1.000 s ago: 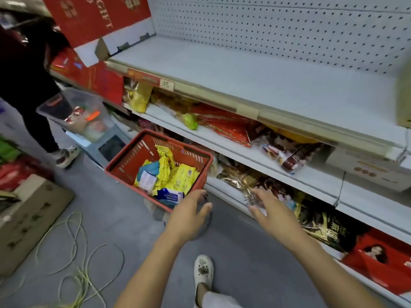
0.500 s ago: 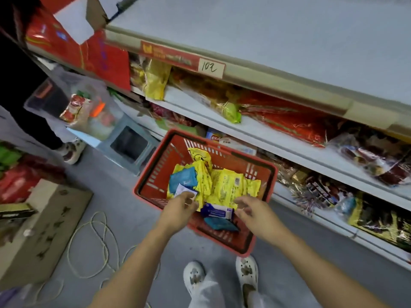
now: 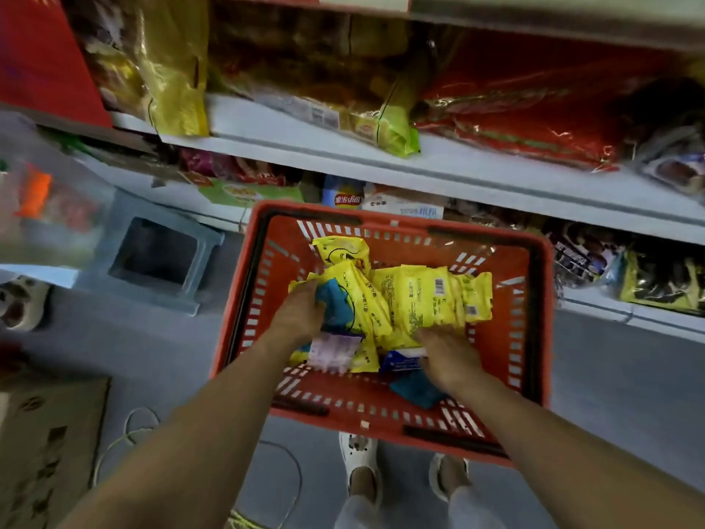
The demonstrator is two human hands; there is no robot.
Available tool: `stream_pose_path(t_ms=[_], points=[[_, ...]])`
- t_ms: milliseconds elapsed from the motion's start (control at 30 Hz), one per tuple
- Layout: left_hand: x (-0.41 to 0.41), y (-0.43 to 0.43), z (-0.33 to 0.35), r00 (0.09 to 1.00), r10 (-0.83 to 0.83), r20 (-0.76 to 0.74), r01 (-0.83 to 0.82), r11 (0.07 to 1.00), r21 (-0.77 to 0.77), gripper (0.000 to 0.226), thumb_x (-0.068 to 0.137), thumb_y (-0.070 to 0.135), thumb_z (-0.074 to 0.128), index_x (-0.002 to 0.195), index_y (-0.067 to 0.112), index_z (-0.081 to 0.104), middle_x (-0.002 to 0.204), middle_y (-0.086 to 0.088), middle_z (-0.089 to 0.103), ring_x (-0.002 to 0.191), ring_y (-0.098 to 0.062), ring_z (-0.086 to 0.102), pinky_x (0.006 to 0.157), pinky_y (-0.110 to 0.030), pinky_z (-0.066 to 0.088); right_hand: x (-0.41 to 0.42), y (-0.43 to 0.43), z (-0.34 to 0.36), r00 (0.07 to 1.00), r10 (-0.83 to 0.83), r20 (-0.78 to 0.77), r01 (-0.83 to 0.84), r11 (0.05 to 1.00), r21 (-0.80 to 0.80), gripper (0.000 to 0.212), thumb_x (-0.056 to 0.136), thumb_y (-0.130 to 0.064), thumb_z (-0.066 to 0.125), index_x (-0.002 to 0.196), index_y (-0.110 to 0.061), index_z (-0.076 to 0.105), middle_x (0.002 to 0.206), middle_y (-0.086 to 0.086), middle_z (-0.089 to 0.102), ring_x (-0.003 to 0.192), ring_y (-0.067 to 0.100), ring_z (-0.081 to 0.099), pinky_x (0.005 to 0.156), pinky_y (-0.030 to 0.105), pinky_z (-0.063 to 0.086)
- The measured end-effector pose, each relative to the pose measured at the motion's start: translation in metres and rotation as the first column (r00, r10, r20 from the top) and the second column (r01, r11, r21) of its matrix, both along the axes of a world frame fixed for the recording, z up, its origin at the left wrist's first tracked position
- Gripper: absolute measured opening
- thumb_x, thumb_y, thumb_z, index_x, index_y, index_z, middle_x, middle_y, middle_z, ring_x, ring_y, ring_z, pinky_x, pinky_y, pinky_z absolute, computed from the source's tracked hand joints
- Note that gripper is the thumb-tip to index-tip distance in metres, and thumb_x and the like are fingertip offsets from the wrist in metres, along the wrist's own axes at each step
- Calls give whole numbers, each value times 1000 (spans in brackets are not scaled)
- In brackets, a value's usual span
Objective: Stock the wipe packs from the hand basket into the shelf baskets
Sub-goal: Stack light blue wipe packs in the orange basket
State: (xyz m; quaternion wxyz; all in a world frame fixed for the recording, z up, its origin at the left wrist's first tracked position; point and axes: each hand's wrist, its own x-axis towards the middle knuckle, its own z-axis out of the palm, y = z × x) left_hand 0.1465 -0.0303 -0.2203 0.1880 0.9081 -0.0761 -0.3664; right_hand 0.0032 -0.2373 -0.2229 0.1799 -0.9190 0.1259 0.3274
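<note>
While both bare forearms reach fwd & down from the bottom edge, two feet in white clogs (image 3: pixel 360 467) stand on the grey floor (image 3: pixel 610 395), just under the near rim of the red hand basket (image 3: pixel 536 337). Its black handles (image 3: pixel 454 439) lie folded along the rim.

L hand (image 3: pixel 299 316) is inside the basket on the left side. Its fingers curl down over the edge of a teal pack (image 3: pixel 337 303), palm on top, thumb hidden. R hand (image 3: pixel 448 360) is inside too, nearer the front right. Its bent fingers lie on the end of a blue-white pack (image 3: pixel 400 362), w/ a second teal pack (image 3: pixel 414 391) poking out beneath the wrist. Can't tell whether R hand pinches anything or only presses; too blurred. Btwn the hands lies a white-purple pack (image 3: pixel 333 351).

Behind them a heap of yellow wipe packs (image 3: pixel 427 295) fills the basket's middle, overlapping, some w/ barcodes up. One leans toward the far wall. All packs in view sit in the hand basket.

Left of the basket a cardboard box (image 3: pixel 45 452) sits at the near corner, a yellow-green cord (image 3: pixel 126 433) loops on the floor beside it, and a grey plastic stool (image 3: pixel 160 257) stands farther back.

Beyond the basket, the low shelf (image 3: pixel 629 315) holds a yellow-black snack bag (image 3: pixel 663 280). The shelf above (image 3: pixel 496 173) carries a gold bag (image 3: pixel 171 70), a green-yellow bag (image 3: pixel 393 135) & red bags (image 3: pixel 534 120).
</note>
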Motion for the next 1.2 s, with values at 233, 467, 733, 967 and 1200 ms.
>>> stream_pose_path(t_ms=[233, 467, 733, 967, 1200], points=[[6, 0, -24, 987, -106, 122, 96, 991, 89, 72, 78, 21, 78, 139, 19, 40, 136, -10, 40, 116, -30, 51, 95, -38, 44, 2, 19, -30, 993, 95, 74, -78, 976, -202, 39, 87, -12, 58, 124, -21, 53, 130, 1, 54, 123, 23, 46, 98, 35, 37], [-6, 6, 11, 978, -93, 186, 78, 993, 88, 40, 91, 41, 62, 116, 10, 62, 110, -14, 68, 100, -32, 64, 83, -41, 52, -24, 7, 8, 945, -186, 269, 160, 980, 118, 19, 91, -23, 58, 78, -23, 43, 76, -6, 49, 82, 19, 49, 68, 33, 37], [-51, -31, 124, 947, 204, 247, -95, 915, -392, 27, 96, 31, 56, 111, 9, 61, 93, -11, 71, 86, -31, 66, 75, -40, 52, -46, -23, 122, 596, -798, 87, 492, 449, 746, 23, 90, 5, 55, 75, -11, 49, 69, 2, 57, 66, 14, 55, 59, 25, 43], [-140, -128, 210, 868, 421, -261, -480, 583, -656, 27, 98, 30, 54, 81, 12, 65, 75, -2, 70, 72, -17, 64, 64, -27, 50, -99, -88, 213, 609, -790, 73, 449, 419, 789, 17, 90, 0, 59, 80, -12, 53, 76, 10, 66, 66, 17, 62, 57, 25, 48], [-271, -250, 269, 903, 234, -360, -429, 537, -727, 16, 87, 16, 70, 99, 7, 68, 90, -10, 76, 80, -25, 72, 66, -35, 59, -223, -210, 284, 589, -789, 176, 435, 492, 754, 8, 88, -9, 65, 86, -10, 58, 75, 3, 72, 68, 14, 69, 57, 26, 52]])
